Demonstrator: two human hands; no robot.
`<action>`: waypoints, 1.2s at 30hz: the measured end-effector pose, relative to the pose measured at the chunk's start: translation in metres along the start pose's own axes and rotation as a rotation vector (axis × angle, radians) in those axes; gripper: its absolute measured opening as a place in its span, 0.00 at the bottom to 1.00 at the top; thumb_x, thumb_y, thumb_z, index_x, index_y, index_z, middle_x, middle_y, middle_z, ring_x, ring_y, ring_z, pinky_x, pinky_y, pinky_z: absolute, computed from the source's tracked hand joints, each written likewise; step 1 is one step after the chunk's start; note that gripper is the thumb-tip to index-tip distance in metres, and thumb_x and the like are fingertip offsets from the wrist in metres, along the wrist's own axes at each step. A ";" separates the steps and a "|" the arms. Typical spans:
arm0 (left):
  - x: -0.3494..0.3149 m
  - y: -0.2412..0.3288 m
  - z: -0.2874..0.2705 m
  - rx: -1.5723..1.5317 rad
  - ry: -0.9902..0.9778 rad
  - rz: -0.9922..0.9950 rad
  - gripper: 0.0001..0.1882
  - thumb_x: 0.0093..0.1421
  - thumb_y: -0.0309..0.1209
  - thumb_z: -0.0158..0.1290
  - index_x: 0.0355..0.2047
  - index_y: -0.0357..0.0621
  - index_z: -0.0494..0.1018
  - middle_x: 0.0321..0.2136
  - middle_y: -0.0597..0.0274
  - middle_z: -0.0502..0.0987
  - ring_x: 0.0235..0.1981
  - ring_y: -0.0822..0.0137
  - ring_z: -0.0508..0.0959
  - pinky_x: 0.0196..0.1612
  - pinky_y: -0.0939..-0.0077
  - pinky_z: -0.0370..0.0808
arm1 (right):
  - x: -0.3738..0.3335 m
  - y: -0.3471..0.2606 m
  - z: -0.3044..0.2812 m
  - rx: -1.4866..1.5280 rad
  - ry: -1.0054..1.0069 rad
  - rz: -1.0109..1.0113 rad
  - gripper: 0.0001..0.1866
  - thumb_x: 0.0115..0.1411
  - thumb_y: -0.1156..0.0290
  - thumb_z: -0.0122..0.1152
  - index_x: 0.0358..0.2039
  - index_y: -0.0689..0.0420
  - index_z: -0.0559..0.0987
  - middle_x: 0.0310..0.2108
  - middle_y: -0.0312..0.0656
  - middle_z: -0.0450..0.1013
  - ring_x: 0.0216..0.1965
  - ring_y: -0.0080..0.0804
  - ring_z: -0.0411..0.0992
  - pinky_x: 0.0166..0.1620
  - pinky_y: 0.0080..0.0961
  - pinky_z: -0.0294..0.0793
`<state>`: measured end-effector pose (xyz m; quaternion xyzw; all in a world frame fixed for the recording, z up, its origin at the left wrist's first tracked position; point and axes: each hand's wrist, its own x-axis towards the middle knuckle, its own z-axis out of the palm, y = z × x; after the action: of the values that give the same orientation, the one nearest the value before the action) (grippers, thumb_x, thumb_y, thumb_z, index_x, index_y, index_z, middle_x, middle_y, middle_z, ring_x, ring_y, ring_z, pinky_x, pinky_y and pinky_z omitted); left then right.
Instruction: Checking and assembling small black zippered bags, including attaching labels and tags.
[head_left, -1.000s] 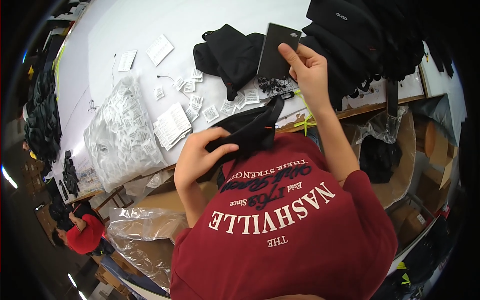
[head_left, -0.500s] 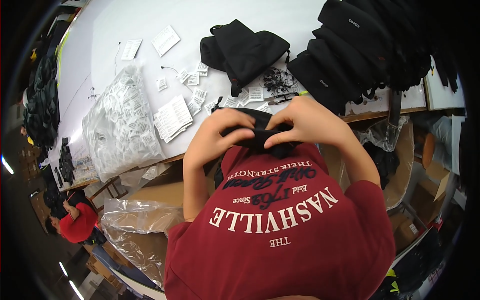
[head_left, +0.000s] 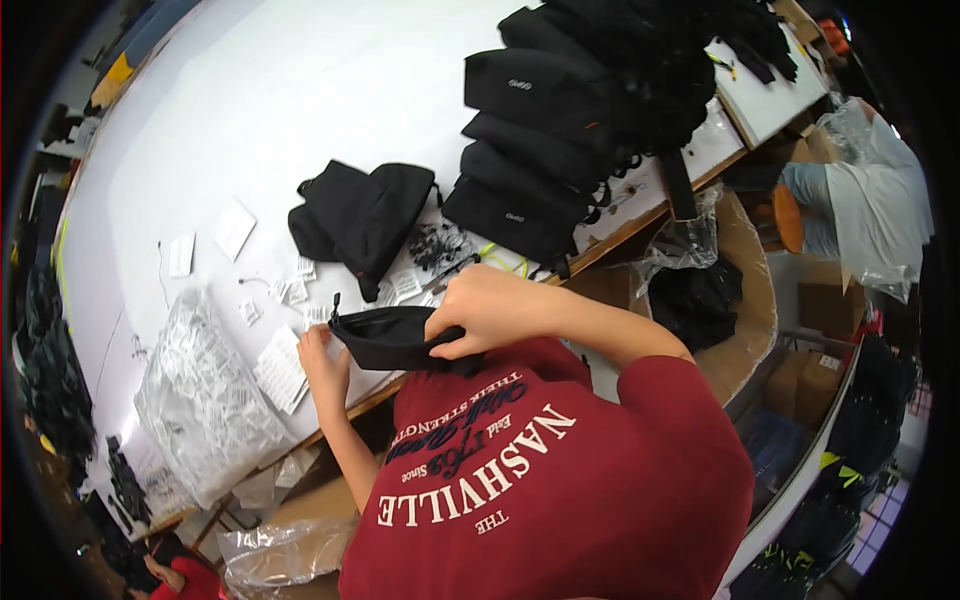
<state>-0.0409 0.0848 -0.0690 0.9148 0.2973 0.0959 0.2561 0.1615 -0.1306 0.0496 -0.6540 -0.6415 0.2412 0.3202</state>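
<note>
The fingers of the right hand (head_left: 490,312) are closed around the right end of a small black fabric pouch (head_left: 392,338), and the fingers of the left hand (head_left: 325,362) hold its left end from below, so the pouch hangs between both hands over the front edge of the white bench (head_left: 300,90), just in front of the red shirt (head_left: 560,480). Beside the left hand lies a stack of white paper tags (head_left: 282,368), and further left a clear plastic bag of tags (head_left: 200,400). Behind the pouch rests a folded black garment (head_left: 365,215), and to the right a row of black pouches (head_left: 540,140) lies stacked.
</note>
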 end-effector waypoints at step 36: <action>0.031 0.084 -0.046 -1.746 0.250 -0.247 0.16 0.58 0.31 0.55 0.44 0.38 0.69 0.37 0.60 0.76 0.37 0.67 0.76 0.44 0.74 0.74 | 0.011 -0.016 0.015 0.218 0.603 0.280 0.15 0.61 0.70 0.56 0.18 0.60 0.68 0.09 0.31 0.54 0.13 0.15 0.48 0.17 0.20 0.46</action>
<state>0.0107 0.0645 0.0148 0.3378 0.2403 0.3592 0.8361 0.1406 -0.1180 0.0523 -0.7395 -0.3926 0.1460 0.5270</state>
